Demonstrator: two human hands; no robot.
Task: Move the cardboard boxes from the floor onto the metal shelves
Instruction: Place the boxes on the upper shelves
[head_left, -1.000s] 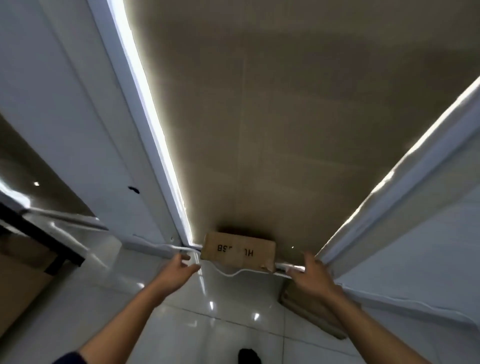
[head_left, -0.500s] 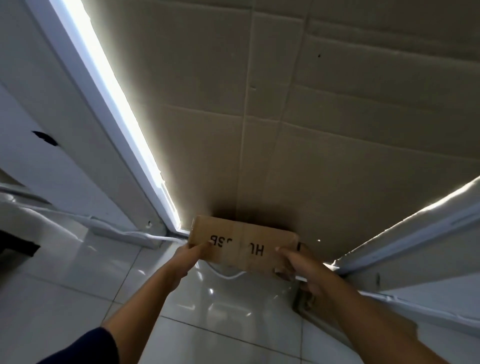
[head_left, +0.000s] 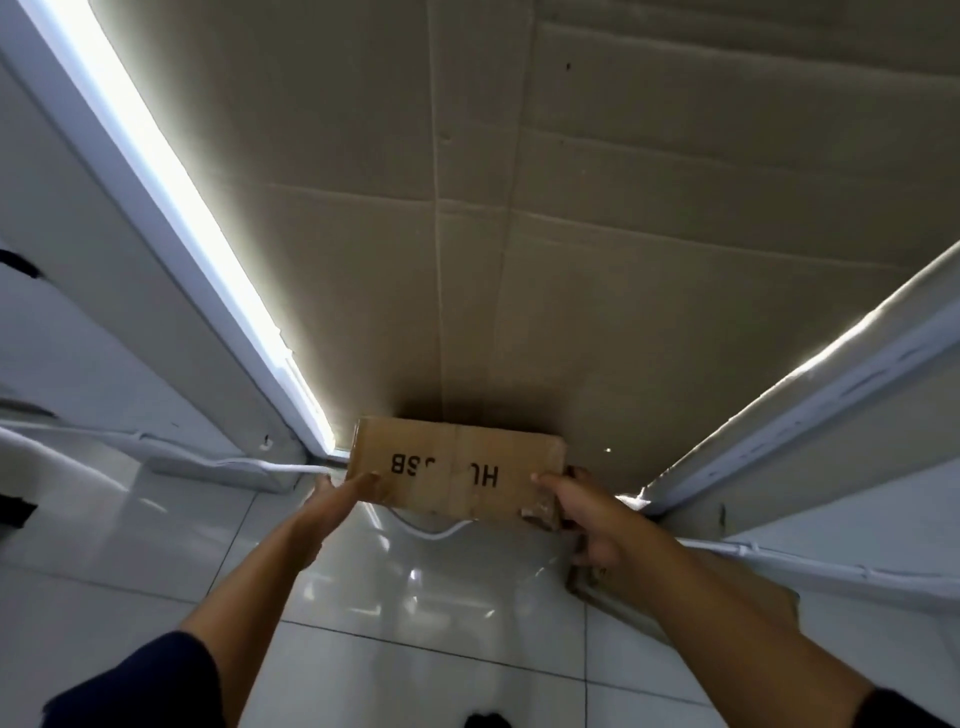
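Step in hand: the person appeared to be taking up the small cardboard box (head_left: 457, 475) from low in the centre of the frame, for a lift toward the shelves
Doing it well: in my judgement both hands needed a firm seat on opposite ends before the lift, the box kept level and drawn straight back, clear of the white cable (head_left: 436, 530) that curved just below it
Box position: lower centre of the frame, its printed face toward the camera with letters reading upside down, against the foot of the large cardboard sheet (head_left: 519, 234) that filled the upper middle; whether it rested on the floor or was already raised could not be told
Left hand (head_left: 337, 493): at the box's lower left corner, fingers fairly straight, fingertips touching the printed face, not curled round it
Right hand (head_left: 582, 512): at the box's right end, thumb on the front face and fingers wrapped behind the edge, grasping the box
Surroundings: white metal frame rail (head_left: 171, 218) with a bright strip of light ran down the left of the frame, another white rail (head_left: 810, 384) on the right, glossy tiled floor (head_left: 415, 649) along the bottom
Risk: the torn lower right corner of the box might give under the grip
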